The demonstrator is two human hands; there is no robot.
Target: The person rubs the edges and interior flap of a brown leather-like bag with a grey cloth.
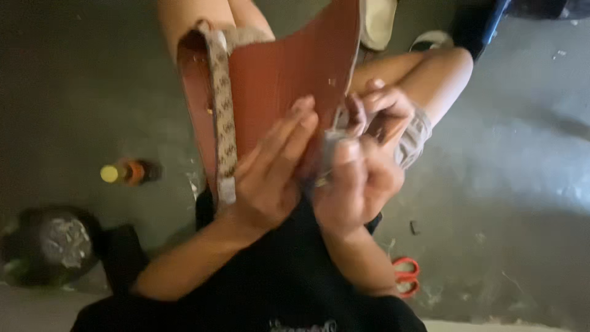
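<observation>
Leather piece (276, 74), reddish-brown, is held up in the middle of the frame, long axis running from lower left up to the top right. A patterned strap (222, 117) is stitched down its left edge. It's pressed flat by the left hand (267, 175), fingers spread on the face. A small greyish bit at the right edge is pinched by the right hand (362, 169), too blurry to name. Red-handled scissors (405, 276) are left on the floor (522, 184) lower right, a yellow-capped bottle (126, 173) at left.
</observation>
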